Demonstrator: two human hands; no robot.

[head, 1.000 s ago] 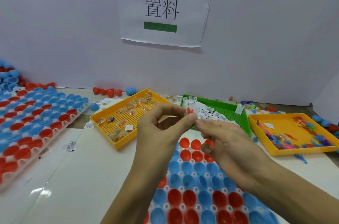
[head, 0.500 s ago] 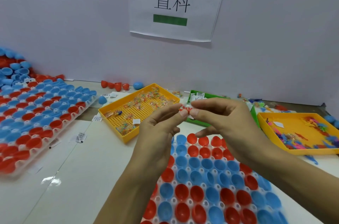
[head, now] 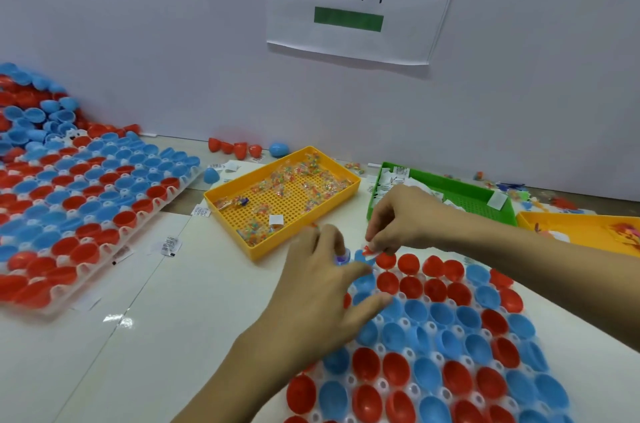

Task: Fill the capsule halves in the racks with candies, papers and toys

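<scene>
Pinching a light, flimsy paper (head: 367, 251) by its edge, the right hand (head: 407, 220) hovered over the rack (head: 408, 351); whether the left hand (head: 320, 287) held anything was unclear.

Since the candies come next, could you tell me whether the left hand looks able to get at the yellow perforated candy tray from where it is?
Probably yes: the left hand hovers just beside the yellow perforated candy tray, with nothing between them.

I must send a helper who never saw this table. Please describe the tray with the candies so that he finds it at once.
Start from the paper sign on the back wall. Just below it, slightly left, lies a yellow tray holding small clear packets of coloured candies. The green tray beside it holds paper slips; the other yellow tray, far right, holds toys.
</scene>
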